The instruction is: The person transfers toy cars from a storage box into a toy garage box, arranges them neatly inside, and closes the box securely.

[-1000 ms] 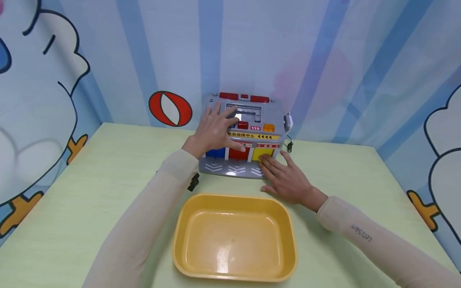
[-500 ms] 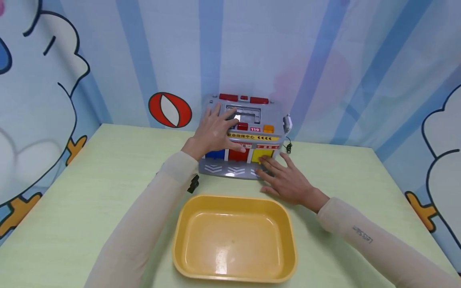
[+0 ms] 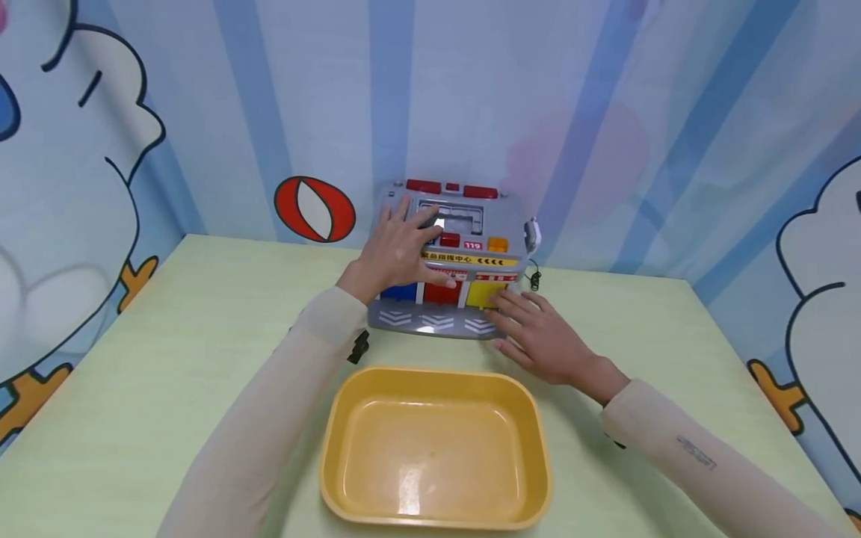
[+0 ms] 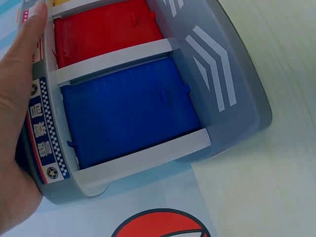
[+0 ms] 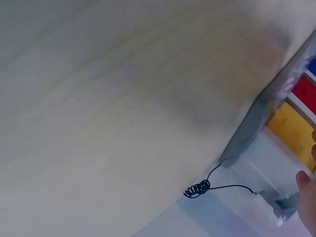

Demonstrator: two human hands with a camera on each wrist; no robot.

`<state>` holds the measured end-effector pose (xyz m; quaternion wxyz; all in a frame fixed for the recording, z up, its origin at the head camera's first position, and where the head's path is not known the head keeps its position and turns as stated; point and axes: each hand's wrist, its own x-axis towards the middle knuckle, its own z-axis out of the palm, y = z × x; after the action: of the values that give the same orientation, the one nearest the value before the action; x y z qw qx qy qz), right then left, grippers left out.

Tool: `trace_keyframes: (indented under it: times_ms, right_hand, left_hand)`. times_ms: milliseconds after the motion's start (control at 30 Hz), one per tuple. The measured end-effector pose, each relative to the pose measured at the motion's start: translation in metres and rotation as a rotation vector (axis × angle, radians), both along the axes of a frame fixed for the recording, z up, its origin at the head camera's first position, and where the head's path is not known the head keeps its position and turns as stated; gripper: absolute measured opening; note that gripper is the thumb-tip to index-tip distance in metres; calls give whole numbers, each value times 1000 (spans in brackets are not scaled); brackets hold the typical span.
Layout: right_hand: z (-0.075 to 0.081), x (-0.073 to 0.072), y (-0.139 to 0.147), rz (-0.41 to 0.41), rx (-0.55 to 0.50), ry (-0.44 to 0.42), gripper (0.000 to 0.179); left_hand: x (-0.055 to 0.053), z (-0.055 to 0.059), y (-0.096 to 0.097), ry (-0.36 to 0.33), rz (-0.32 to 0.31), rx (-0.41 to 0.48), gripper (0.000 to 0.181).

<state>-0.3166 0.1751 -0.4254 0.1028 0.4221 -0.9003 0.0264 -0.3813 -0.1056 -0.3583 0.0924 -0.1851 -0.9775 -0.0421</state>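
A grey toy garage point(image 3: 504, 217) with blue, red and yellow doors stands against the back wall. My left hand point(image 3: 397, 246) rests spread over its roof's left front, thumb reaching down the front edge above the red door point(image 3: 442, 294). In the left wrist view the blue door point(image 4: 131, 113) is down, with the thumb lying along the sign strip above it. My right hand point(image 3: 545, 336) is just in front of the yellow door point(image 3: 483, 294), fingers extended and slightly bent, holding nothing. Only its fingertips point(image 5: 302, 178) show at the right wrist view's edge.
A yellow tray point(image 3: 433, 373) sits on the table in front of the garage. A coiled black cord point(image 5: 197, 188) runs to a white handset point(image 5: 269, 210) on the garage's right side. A patterned curtain point(image 3: 457, 90) hangs close behind.
My right hand has drawn back slightly from the yellow door, to the right and toward me. My left hand stays on the roof. The head view has shifted a little.
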Motion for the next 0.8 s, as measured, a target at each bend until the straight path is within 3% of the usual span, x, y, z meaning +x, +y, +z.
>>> trace_keyframes:
  times_ms: [500, 633, 800]
  right_hand:
    - [16, 19, 11, -57, -197, -5, 51]
    - [18, 23, 11, -79, -235, 16, 54]
    - [21, 31, 10, -157, -258, 26, 59]
  left_hand:
    - [-3, 1, 0, -29, -29, -23, 96]
    - [6, -1, -10, -44, -29, -20, 89]
    - [25, -10, -30, -3, 26, 74, 85]
